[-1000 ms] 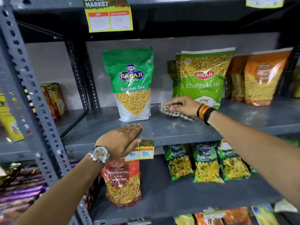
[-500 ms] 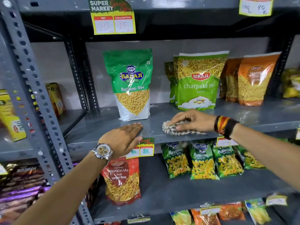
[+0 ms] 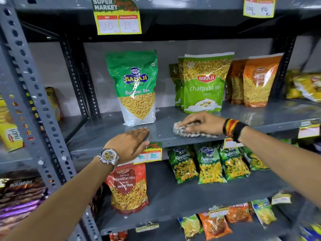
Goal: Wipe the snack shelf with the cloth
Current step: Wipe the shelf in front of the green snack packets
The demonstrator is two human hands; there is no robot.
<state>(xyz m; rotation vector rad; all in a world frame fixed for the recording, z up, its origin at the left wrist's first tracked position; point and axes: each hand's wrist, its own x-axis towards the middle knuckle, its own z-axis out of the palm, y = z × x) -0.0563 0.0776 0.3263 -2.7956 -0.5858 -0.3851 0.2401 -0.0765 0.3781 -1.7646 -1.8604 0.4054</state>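
Note:
A grey metal snack shelf (image 3: pixel 260 119) runs across the middle of the view. My right hand (image 3: pixel 203 123) presses a crumpled patterned cloth (image 3: pixel 191 133) flat onto the shelf near its front edge, in front of the light green Bikaji pouch (image 3: pixel 203 87). My left hand (image 3: pixel 130 145), with a wristwatch, lies flat, fingers together, over the shelf's front lip beside a price tag (image 3: pixel 149 153), holding nothing. A dark green Balaji pouch (image 3: pixel 135 87) stands behind it.
Orange pouches (image 3: pixel 257 84) stand at the shelf's right. Below are a red Navratan Mix pouch (image 3: pixel 128 186) and several green Kurkure packs (image 3: pixel 208 162). A perforated grey upright (image 3: pixel 31 101) stands at the left. Price cards (image 3: pixel 118 23) hang from the shelf above.
My right hand has dragged the cloth from deep on the shelf toward the front edge, then slightly left. My left hand has stayed on the shelf lip.

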